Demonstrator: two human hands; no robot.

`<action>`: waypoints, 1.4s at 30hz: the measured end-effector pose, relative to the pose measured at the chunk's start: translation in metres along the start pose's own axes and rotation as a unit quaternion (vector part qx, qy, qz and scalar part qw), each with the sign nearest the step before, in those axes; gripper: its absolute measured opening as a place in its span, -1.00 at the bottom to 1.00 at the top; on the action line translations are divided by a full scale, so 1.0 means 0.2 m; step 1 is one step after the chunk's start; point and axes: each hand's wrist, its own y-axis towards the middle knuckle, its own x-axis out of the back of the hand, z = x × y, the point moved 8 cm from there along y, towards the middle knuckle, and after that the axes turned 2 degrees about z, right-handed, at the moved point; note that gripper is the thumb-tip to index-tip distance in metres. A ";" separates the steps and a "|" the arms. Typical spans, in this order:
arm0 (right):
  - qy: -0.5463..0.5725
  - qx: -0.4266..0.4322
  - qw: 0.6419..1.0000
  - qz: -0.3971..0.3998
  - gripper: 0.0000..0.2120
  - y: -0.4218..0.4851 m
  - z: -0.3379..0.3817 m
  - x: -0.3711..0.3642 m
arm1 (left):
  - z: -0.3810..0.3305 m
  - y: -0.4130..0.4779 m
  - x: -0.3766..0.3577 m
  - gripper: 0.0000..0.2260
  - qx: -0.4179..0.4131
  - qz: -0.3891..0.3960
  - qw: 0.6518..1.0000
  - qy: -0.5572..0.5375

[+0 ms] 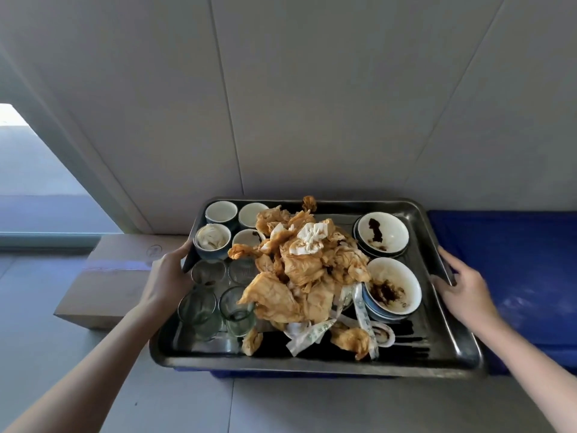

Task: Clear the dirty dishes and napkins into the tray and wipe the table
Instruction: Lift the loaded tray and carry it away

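A metal tray [315, 365] sits in front of me, loaded with dishes. My left hand [170, 273] grips its left rim and my right hand [462, 285] grips its right rim. A heap of orange-stained napkins [299, 270] fills the tray's middle. Several small cups [212, 240] stand at its back left, with several clear glasses [198, 309] in front of them. Two sauce-smeared bowls [393, 284] are stacked on the right, and another soiled bowl [382, 234] lies behind them. Patterned spoons [362, 307] poke out from under the napkins.
The tray rests over a blue crate [512, 276] that runs along the grey wall [312, 104] to the right. A cardboard box [115, 276] lies on the floor at the left. Grey floor tiles [312, 404] stretch in front. A window strip shows at the far left.
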 end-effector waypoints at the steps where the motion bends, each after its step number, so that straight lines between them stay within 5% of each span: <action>1: -0.001 0.001 1.000 -0.006 -0.40 0.01 -0.03 0.00 | 0.00 0.01 -0.03 -0.37 0.001 -0.004 1.000 -0.003; 13: -0.009 0.002 1.000 -0.005 -0.39 0.06 -0.25 -0.07 | 0.07 0.04 -0.35 -0.36 0.029 0.007 0.999 -0.038; 42: -0.037 0.012 0.999 0.013 -0.41 0.21 -0.26 -0.20 | 0.08 0.07 -0.35 -0.39 0.060 -0.013 0.998 -0.027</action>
